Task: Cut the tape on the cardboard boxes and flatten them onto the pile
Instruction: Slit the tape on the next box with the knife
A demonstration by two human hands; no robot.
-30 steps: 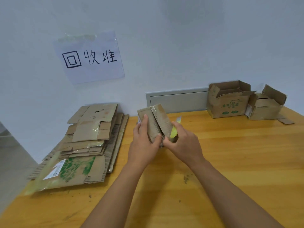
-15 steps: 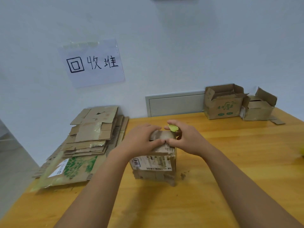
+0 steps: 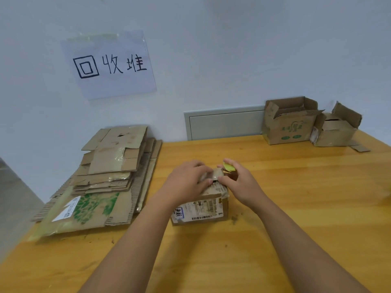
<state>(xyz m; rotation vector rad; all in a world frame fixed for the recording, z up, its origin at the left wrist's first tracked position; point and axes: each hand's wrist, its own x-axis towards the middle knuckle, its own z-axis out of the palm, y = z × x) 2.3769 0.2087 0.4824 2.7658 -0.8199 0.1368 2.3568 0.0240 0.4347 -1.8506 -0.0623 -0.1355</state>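
On the wooden surface (image 3: 275, 208) at centre stands a small labelled box (image 3: 201, 210). The left hand (image 3: 186, 182) presses its top flap with curled fingers; the right hand (image 3: 239, 182) pinches a yellow-green cutter (image 3: 229, 167). Flattened cardboard pile (image 3: 101, 178) lies left; two open boxes (image 3: 292, 121) stand far right.

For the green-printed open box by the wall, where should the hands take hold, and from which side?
Probably from above, by the top rim. The green-printed box stands upright with its flaps open, so its side walls are free to pinch. The smaller open box stands close against its right side, so the left wall and the front wall give easier access.
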